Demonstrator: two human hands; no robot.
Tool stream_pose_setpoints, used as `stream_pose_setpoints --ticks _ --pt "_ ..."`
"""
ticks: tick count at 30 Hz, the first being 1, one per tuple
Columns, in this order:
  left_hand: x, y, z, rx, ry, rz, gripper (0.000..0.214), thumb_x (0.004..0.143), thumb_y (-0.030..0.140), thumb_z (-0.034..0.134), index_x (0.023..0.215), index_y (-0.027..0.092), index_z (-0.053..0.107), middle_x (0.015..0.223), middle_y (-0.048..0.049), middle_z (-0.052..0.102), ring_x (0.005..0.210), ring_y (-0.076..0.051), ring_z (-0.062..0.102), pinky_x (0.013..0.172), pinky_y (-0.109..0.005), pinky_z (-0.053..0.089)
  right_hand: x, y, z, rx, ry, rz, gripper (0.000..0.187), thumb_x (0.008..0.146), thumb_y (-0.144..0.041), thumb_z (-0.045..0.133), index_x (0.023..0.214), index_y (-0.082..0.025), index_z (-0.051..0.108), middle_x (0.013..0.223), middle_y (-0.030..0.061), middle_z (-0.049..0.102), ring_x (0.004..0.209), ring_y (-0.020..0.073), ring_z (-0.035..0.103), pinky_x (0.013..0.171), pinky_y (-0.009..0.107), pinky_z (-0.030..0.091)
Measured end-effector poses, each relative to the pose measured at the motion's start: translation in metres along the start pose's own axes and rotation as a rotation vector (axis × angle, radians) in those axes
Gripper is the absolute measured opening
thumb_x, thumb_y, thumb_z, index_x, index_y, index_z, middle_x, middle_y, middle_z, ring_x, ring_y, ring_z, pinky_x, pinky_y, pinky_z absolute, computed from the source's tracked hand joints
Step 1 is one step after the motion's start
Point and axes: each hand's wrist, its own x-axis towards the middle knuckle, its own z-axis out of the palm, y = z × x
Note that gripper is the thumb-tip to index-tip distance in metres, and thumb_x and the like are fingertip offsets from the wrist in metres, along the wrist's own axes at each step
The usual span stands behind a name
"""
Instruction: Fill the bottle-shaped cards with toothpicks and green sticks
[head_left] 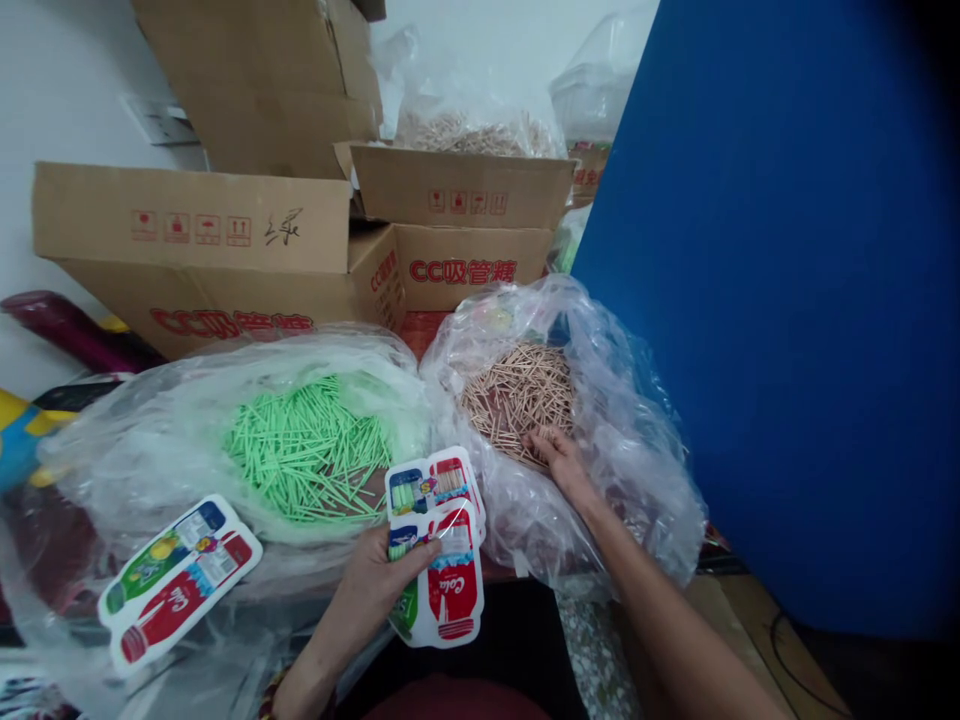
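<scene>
My left hand (375,580) is closed around bottle-shaped candy packets (455,590) with red cola and green printing; sticks show through their clear windows. Inside a clear plastic bag (637,450) on the right, my right hand (553,448) reaches into a heap of thin brown candy sticks (517,390). Its fingers are bent together at the near edge of the heap, and what they hold, if anything, is too small to make out. Bright green sticks (307,450) fill another open plastic bag (135,430) to the left. One more bottle-shaped packet (180,585) lies on that bag's near side.
Cardboard boxes (195,280) with red print stand behind the bags. A further bag of brown sticks (480,130) sits beyond them. A large blue panel (780,300) rises along the right side. At far left are a dark red rounded object (67,325) and a yellow-and-blue item (19,440).
</scene>
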Motion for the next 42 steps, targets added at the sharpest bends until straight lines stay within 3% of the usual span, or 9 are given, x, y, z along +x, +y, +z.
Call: stream_pose_setpoints --ticks 7,10,12,18,23,30,35,38,42 --pt "0.003 0.000 -0.001 0.020 -0.044 0.024 0.019 0.073 0.031 0.074 0.080 0.013 0.072 0.074 -0.0049 0.076 0.064 -0.020 0.068 0.060 -0.024 0.052 0.010 -0.006 0.000 0.224 0.085 0.063 0.036 0.074 -0.056 0.056 0.086 -0.022 0.055 0.081 0.0057 0.070 0.079 0.0236 0.067 0.074 0.039 0.053" --pt "0.008 0.003 0.004 0.004 -0.099 0.027 0.021 0.074 0.031 0.073 0.085 0.013 0.073 0.081 -0.0062 0.077 0.069 -0.021 0.069 0.064 -0.026 0.052 0.009 -0.032 -0.004 0.404 0.129 0.062 0.032 0.076 -0.053 0.058 0.090 -0.024 0.053 0.085 0.0053 0.071 0.081 0.0238 0.069 0.076 0.040 0.054" --pt "0.013 0.007 0.009 0.012 -0.134 0.020 0.022 0.074 0.031 0.072 0.087 0.013 0.073 0.084 -0.0067 0.076 0.072 -0.022 0.068 0.067 -0.028 0.052 -0.001 -0.055 0.000 0.679 0.109 0.068 0.026 0.075 -0.043 0.065 0.090 -0.024 0.055 0.085 0.0033 0.071 0.084 0.0231 0.069 0.081 0.041 0.053" --pt "0.024 0.022 0.026 0.054 -0.242 0.046 0.018 0.071 0.027 0.075 0.080 0.011 0.071 0.074 -0.0044 0.073 0.064 -0.017 0.064 0.061 -0.024 0.048 -0.050 -0.118 0.034 1.079 -0.038 0.051 0.017 0.078 -0.030 0.068 0.091 -0.023 0.058 0.078 -0.0021 0.070 0.078 0.0181 0.069 0.090 0.040 0.050" --pt "0.026 0.026 0.028 -0.018 -0.263 0.091 0.017 0.070 0.023 0.076 0.080 0.012 0.069 0.073 -0.0019 0.070 0.064 -0.014 0.061 0.064 -0.023 0.047 -0.072 -0.141 0.053 1.077 -0.120 0.067 0.015 0.081 -0.032 0.065 0.091 -0.024 0.057 0.074 -0.0023 0.070 0.076 0.0177 0.069 0.094 0.040 0.048" --pt "0.026 0.028 0.029 -0.053 -0.256 0.108 0.025 0.068 0.022 0.078 0.089 0.012 0.069 0.078 -0.0015 0.068 0.067 -0.014 0.060 0.066 -0.023 0.046 -0.081 -0.134 0.057 0.965 -0.143 0.090 0.018 0.083 -0.035 0.064 0.094 -0.024 0.055 0.073 -0.0017 0.070 0.079 0.0179 0.069 0.091 0.036 0.048" --pt "0.027 0.028 0.028 -0.047 -0.245 0.087 0.023 0.067 0.023 0.078 0.085 0.012 0.069 0.077 -0.0010 0.069 0.066 -0.013 0.060 0.066 -0.023 0.047 -0.084 -0.130 0.054 0.956 -0.162 0.127 0.018 0.084 -0.034 0.062 0.095 -0.022 0.054 0.075 0.0004 0.071 0.073 0.0188 0.068 0.076 0.034 0.052" --pt "0.029 0.026 0.026 -0.024 -0.257 0.121 0.024 0.069 0.026 0.077 0.087 0.012 0.071 0.079 -0.0027 0.070 0.070 -0.016 0.062 0.069 -0.026 0.049 -0.084 -0.127 0.050 0.883 -0.231 0.160 0.014 0.086 -0.033 0.060 0.093 -0.021 0.057 0.092 0.0038 0.073 0.079 0.0190 0.068 0.074 0.032 0.053" --pt "0.031 0.030 0.023 0.054 -0.239 0.148 0.022 0.071 0.029 0.076 0.084 0.011 0.071 0.075 -0.0027 0.071 0.067 -0.016 0.062 0.066 -0.025 0.049 -0.080 -0.124 0.044 0.731 -0.438 0.122 0.008 0.084 -0.027 0.063 0.086 -0.019 0.062 0.122 0.0069 0.064 0.105 0.0220 0.063 0.090 0.036 0.049"
